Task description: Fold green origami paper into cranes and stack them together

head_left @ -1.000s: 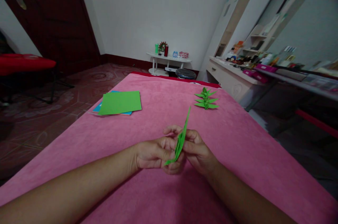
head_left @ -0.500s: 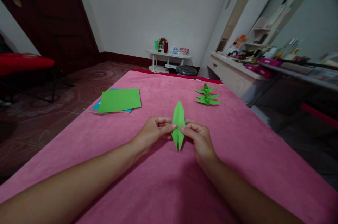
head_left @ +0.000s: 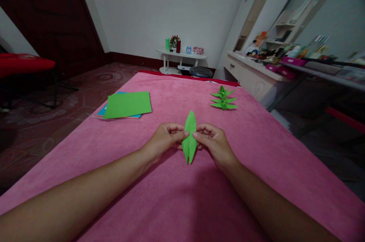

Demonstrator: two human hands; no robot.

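A folded green paper piece [head_left: 189, 135], long and pointed with a split lower end, is held upright above the pink cloth [head_left: 159, 196]. My left hand [head_left: 169, 136] pinches its left edge, thumb in front and fingers behind. On the opposite edge, my right hand [head_left: 212, 139] grips it the same way, thumb tip on the front face. The fingertips behind the paper are hidden. Farther off to the right, several spiky green paper shapes [head_left: 224, 101] stand in a row on the cloth.
At the left lies a stack of paper sheets [head_left: 128, 104], green on top with blue beneath. A small white table [head_left: 182, 54] with bottles and a clock stands by the far wall. On the right is a cluttered dresser [head_left: 251, 67]; a red chair [head_left: 25, 63] is at the far left.
The front of the folded paper now looks smoother, its centre crease less plain. My right hand has shifted slightly left, and the whole view has tilted a little downward.
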